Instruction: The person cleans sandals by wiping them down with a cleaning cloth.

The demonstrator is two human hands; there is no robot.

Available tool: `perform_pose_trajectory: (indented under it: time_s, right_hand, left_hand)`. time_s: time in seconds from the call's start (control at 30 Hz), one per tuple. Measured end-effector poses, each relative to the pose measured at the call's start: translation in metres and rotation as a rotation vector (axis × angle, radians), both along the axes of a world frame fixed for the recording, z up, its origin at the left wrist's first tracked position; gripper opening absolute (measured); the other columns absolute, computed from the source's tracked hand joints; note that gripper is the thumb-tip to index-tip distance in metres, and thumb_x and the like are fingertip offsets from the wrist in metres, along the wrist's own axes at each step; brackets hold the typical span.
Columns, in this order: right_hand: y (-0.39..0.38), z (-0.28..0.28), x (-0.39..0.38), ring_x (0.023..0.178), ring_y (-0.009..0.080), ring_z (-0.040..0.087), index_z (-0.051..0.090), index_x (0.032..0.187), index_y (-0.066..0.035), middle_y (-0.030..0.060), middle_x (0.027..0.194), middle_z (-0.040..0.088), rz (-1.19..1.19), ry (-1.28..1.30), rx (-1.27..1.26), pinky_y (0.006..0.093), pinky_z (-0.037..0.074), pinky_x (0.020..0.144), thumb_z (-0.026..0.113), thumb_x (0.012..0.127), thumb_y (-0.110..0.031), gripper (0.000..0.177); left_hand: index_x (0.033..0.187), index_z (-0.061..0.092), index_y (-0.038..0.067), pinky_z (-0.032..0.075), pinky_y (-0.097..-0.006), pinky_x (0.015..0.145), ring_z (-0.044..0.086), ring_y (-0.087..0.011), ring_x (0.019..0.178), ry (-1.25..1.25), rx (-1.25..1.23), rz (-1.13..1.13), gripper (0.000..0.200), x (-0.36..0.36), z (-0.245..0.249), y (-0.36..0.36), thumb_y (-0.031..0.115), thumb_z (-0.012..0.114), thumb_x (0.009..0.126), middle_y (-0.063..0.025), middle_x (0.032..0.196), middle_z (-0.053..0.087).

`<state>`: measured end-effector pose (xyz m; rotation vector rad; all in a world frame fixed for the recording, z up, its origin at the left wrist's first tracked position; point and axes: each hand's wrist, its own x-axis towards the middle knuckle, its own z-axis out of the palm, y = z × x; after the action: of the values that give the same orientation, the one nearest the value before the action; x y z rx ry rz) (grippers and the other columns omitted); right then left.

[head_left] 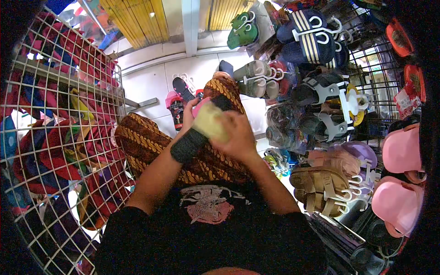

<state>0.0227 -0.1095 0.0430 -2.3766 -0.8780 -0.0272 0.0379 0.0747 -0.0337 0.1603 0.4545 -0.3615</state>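
My left hand [188, 115], with a black band on its wrist, is closed around a pink and black sandal [200, 108] over my lap. Much of the sandal is hidden. My right hand [239, 136] grips a pale yellow cloth [211, 122], pressed against or just over the sandal. Motion blurs the cloth and fingers a little. On the floor past my knees lie a black sandal [183, 90] and a pink and black sandal [176, 107], close together near white hangers.
A wire grid rack [68, 137] with colourful sandals stands at my left. On the right hang navy striped slides [308, 39], brown sandals [321, 187] and pink clogs [398, 201]. Green sandals [243, 31] are further back, near a yellow shutter [137, 23].
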Motion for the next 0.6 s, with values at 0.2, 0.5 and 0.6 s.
perform_pose_trajectory:
  time_s: [0.2, 0.5, 0.6]
  right_hand:
    - [-0.001, -0.013, 0.016, 0.111, 0.0388, 0.051, 0.060, 0.125, -0.014, 0.0165, 0.120, 0.053, -0.354, 0.066, 0.015, 0.0476, 0.044, 0.095, 0.077, 0.075, -0.034, 0.057]
    - [0.006, -0.006, 0.018, 0.109, 0.0344, 0.053, 0.062, 0.124, -0.014, 0.0135, 0.120, 0.054, -0.232, 0.053, 0.072, 0.0440, 0.046, 0.094, 0.081, 0.069, -0.031, 0.060]
    - [0.007, -0.003, 0.011, 0.109, 0.0348, 0.053, 0.062, 0.123, -0.015, 0.0134, 0.121, 0.053, -0.141, 0.032, -0.002, 0.0438, 0.045, 0.096, 0.080, 0.069, -0.032, 0.059]
  left_hand:
    - [0.111, 0.064, 0.005, 0.057, -0.0383, 0.075, 0.069, -0.0276, 0.079, 0.088, 0.136, -0.064, 0.046, -0.003, 0.000, 0.001, 0.043, 0.048, 0.091, -0.0116, 0.090, 0.069]
    - [0.115, 0.061, 0.007, 0.057, -0.0387, 0.078, 0.067, -0.0255, 0.090, -0.095, 0.063, -0.200, 0.043, -0.005, -0.017, 0.009, 0.042, 0.048, 0.093, -0.0148, 0.103, 0.065]
    - [0.117, 0.059, 0.005, 0.058, -0.0386, 0.078, 0.068, -0.0251, 0.088, -0.059, 0.340, 0.018, 0.041, 0.005, -0.060, 0.003, 0.037, 0.043, 0.097, -0.0151, 0.103, 0.066]
